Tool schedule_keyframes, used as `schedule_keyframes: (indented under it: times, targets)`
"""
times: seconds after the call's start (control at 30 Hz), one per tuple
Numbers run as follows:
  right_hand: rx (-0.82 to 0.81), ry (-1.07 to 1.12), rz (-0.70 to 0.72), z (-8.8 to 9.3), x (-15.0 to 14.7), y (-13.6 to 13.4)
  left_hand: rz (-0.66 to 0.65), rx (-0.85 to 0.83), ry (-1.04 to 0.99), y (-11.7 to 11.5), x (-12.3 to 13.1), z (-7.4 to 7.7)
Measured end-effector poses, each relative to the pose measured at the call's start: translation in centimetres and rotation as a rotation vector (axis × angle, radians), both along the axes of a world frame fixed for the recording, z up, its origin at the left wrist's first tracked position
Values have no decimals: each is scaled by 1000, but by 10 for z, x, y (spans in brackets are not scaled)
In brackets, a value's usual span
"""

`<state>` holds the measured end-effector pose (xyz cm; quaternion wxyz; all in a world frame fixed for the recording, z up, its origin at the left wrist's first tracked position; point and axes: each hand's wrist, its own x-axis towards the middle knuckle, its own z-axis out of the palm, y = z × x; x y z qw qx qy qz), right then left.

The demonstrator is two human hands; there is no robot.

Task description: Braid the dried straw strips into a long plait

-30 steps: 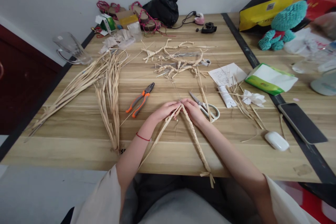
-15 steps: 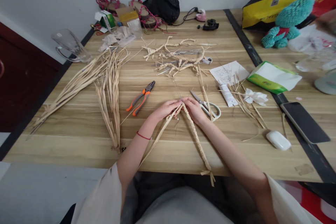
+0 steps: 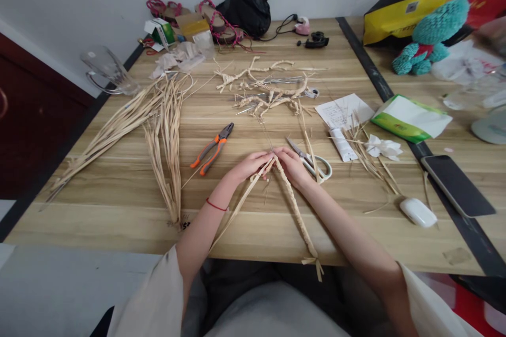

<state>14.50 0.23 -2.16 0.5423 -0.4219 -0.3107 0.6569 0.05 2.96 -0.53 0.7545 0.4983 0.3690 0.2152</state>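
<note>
My left hand [image 3: 249, 166] and my right hand [image 3: 293, 166] meet at the middle of the wooden table [image 3: 118, 189]. Both pinch the top end of a straw-wrapped stem [image 3: 294, 205] that runs down toward me past the table's front edge. A loose flat straw strip [image 3: 237, 208] trails from my left fingers toward my lap. A thin wire [image 3: 265, 136] sticks out beyond my fingertips. Scissors [image 3: 312, 160] lie just right of my right hand, orange-handled pliers [image 3: 211, 148] left of my left hand.
Bundles of straw [image 3: 158, 121] lie at the left, wrapped twig shapes [image 3: 264, 87] at the centre back. A glass jug [image 3: 106, 71], a glue tube [image 3: 342, 145], a paper note [image 3: 343, 110], a phone [image 3: 456, 184], a white mouse [image 3: 418, 212] and a teal knitted toy [image 3: 430, 37] surround them.
The hands stay together on the stem with hardly any movement. The view has shifted slightly.
</note>
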Motion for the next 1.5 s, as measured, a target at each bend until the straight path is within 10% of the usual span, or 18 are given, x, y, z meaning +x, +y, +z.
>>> schedule_keyframes:
  times: [1.5]
  targets:
    - [-44, -40, -11, 1, 0, 0, -28, 3, 11, 3, -1, -6]
